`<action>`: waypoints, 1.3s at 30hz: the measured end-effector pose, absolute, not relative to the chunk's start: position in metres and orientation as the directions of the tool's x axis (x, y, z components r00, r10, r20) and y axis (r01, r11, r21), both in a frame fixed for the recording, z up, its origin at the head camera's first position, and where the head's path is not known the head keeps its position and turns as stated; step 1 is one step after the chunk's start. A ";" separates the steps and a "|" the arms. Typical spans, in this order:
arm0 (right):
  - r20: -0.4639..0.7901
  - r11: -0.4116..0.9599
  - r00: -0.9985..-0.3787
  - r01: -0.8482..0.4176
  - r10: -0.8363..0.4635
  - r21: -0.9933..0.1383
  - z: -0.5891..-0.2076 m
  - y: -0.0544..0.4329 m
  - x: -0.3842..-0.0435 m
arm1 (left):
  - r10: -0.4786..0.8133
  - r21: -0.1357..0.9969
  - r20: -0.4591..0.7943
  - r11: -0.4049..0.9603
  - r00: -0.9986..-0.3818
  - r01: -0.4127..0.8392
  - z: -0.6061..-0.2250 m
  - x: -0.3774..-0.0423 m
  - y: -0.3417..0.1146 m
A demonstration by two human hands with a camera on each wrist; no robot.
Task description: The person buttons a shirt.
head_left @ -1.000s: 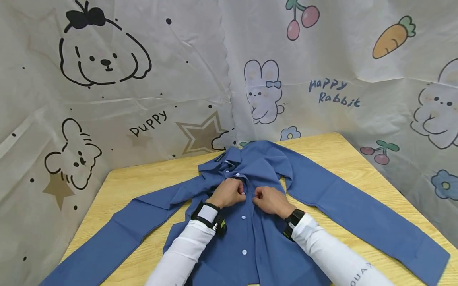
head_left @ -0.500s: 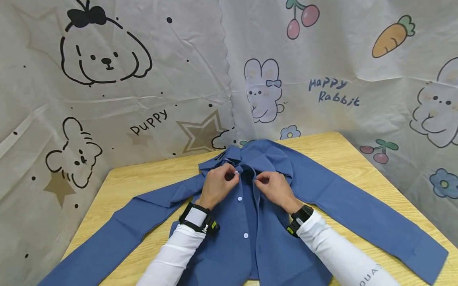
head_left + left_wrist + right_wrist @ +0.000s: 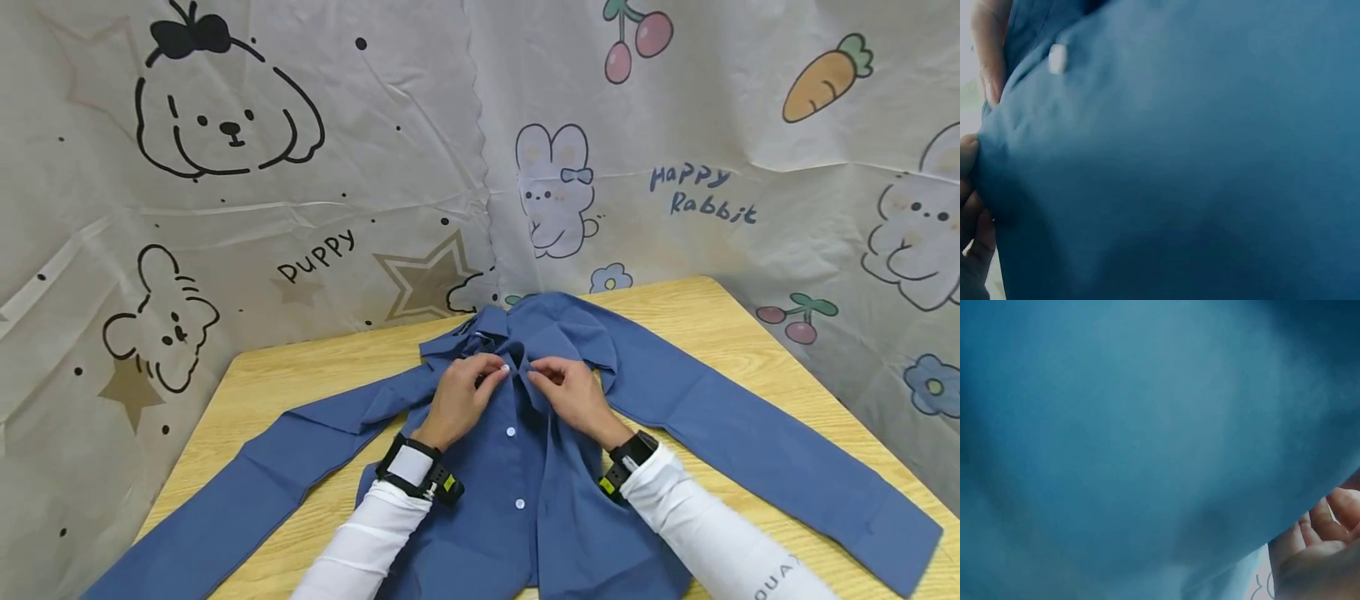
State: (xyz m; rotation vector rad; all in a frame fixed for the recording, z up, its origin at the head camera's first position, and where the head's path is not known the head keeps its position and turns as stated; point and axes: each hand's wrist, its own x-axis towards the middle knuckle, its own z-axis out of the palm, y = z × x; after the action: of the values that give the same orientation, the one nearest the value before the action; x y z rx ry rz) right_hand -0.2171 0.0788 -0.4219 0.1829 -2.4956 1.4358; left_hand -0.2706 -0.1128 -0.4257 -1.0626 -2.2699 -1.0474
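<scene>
A blue long-sleeved shirt [image 3: 480, 525] lies front up, its collar [image 3: 491, 321] at the far side. My left hand [image 3: 459, 396] pinches one front edge beside a white button [image 3: 506, 368] below the collar. Opposite it, my right hand [image 3: 573, 396] pinches the other front edge between thumb and fingers. A dark gap runs between the two slightly lifted edges. Further white buttons [image 3: 511, 432] show down the front. In the left wrist view, blue cloth fills most of the picture, with a button [image 3: 1057, 59] near the top left. Cloth hides much of my right hand in its wrist view.
The shirt covers much of a light wooden table [image 3: 750, 350]. One sleeve [image 3: 300, 458] stretches to the near left, the other sleeve [image 3: 780, 450] to the near right. A white printed curtain [image 3: 420, 125] hangs behind the table and along its sides.
Both hands have moved up the shirt front towards the collar and lifted its edges. In the last half second, the two hands have come closer together.
</scene>
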 end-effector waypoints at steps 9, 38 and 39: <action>0.307 0.499 -0.951 -0.289 -0.048 -0.817 -0.427 0.077 -0.215 | 0.559 0.396 0.617 0.387 -0.554 0.833 -0.428 -0.264 -0.104; 0.340 0.576 -0.923 -0.380 -0.181 -0.724 -0.437 0.086 -0.214 | 0.638 0.466 0.479 0.398 -0.603 0.790 -0.436 -0.267 -0.104; 0.331 0.574 -0.927 -0.369 -0.175 -0.731 -0.436 0.086 -0.214 | 0.638 0.450 0.487 0.403 -0.597 0.797 -0.436 -0.268 -0.104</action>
State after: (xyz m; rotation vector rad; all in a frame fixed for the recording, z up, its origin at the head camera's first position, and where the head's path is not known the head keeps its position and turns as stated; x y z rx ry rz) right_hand -0.2144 0.0859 -0.4365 0.4535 -2.5846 1.2765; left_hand -0.2676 -0.1038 -0.4362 -1.2648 -2.4228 -0.9759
